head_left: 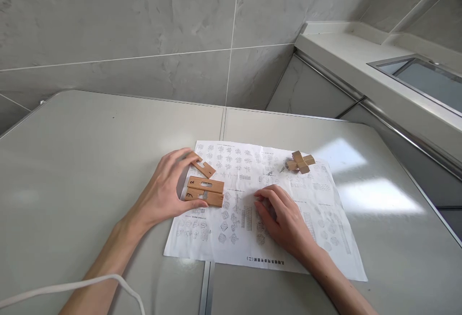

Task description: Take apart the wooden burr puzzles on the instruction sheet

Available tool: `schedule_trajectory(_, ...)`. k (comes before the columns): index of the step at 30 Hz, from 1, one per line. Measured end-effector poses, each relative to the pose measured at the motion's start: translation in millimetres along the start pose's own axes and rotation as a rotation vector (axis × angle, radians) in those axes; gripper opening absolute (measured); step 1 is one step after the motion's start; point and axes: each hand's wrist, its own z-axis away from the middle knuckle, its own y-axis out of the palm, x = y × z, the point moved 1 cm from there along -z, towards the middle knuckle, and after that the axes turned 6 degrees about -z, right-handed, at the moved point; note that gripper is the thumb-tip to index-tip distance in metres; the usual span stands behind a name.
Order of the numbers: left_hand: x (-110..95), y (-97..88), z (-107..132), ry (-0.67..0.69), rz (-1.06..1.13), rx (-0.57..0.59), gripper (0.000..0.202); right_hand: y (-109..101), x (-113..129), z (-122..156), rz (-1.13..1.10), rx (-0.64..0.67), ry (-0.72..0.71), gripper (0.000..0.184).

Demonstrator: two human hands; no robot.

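A white instruction sheet point(252, 228) printed with small diagrams lies on the grey table point(90, 161). At its left edge lie three flat notched wooden pieces point(205, 191), two of them side by side and numbered, the third point(204, 166) just behind. My left hand point(169, 190) curves around them, thumb under the front piece, fingertips touching the rear one. My right hand point(283, 219) rests on the middle of the sheet with fingers curled down, nothing visible in it. A small assembled wooden cross point(301, 162) sits at the sheet's far right.
A tiled grey wall point(144, 31) rises behind the table. To the right runs a white counter point(361, 65) with an inset sink or hob point(422, 77). A white cord point(72, 287) crosses my left forearm. A seam point(222, 125) splits the table top.
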Motion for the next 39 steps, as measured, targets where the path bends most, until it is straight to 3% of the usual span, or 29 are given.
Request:
schedule_trajectory(2,4,3.6,1,-0.081,-0.019,0.024,0.126,0,0,0,-0.002,-0.002,0.000,0.009)
schedule_trajectory(4,6,5.6,1,-0.097,-0.027,0.026,0.132,0,-1,0,-0.002,-0.003,0.001,0.009)
schedule_trajectory(17,-1,4.7,-2,0.054,-0.023,-0.052,0.107,1,-3,0,0.002,-0.007,-0.011,0.010)
schedule_trajectory(26,-2,13.4,-1,-0.004,-0.049,-0.121,0.079,0,-1,0,-0.004,-0.003,0.002,0.009)
schedule_trajectory(32,-1,17.8,0,-0.079,-0.085,-0.172,0.081,1,-1,0,0.003,-0.013,-0.008,0.010)
schedule_trajectory(39,-7,12.9,-1,0.002,-0.089,-0.212,0.068,0,0,-1,0.012,-0.018,-0.011,0.010)
